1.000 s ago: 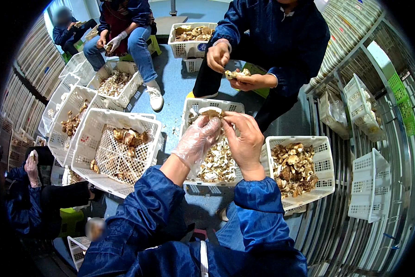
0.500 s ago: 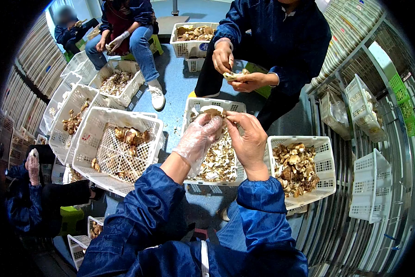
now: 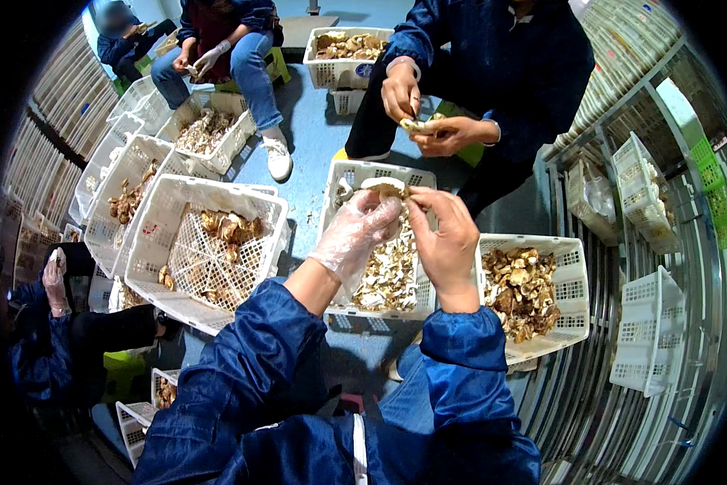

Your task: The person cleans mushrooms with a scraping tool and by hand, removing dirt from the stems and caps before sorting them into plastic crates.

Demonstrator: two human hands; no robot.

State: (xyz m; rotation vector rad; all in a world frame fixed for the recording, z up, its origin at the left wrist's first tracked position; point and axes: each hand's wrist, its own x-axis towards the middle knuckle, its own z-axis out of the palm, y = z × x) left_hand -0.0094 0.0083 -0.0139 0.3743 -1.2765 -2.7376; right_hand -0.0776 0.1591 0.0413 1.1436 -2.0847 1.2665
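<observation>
**Above a white basket, two hands on one mushroom**

Close in front of the wearer, between two blue sleeves, the left hand [image 3: 359, 233], in a clear plastic glove, has its fingers closed around a pale, brown-edged mushroom [image 3: 385, 187]. The bare right hand [image 3: 444, 246] has thumb and forefinger pinched together at the mushroom's right edge; whether a loose scrap sits between them cannot be told. The mushroom is held over the middle basket [image 3: 355, 171], a perforated white plastic one with cut pale pieces [image 3: 386, 279] spread across its bottom.

Just beside it on the right, another white basket [image 3: 572, 279] holds a heap of brown mushrooms [image 3: 523, 293]. To the left, a wide basket [image 3: 155, 246] has a few brown clusters [image 3: 231, 229] lying in it. Across the middle basket, a co-worker's hands [image 3: 443, 136] hold a pale mushroom piece. Farther back, a full basket [image 3: 333, 75] stands on the blue floor, and a seated co-worker has a gloved hand [image 3: 210, 63].
</observation>
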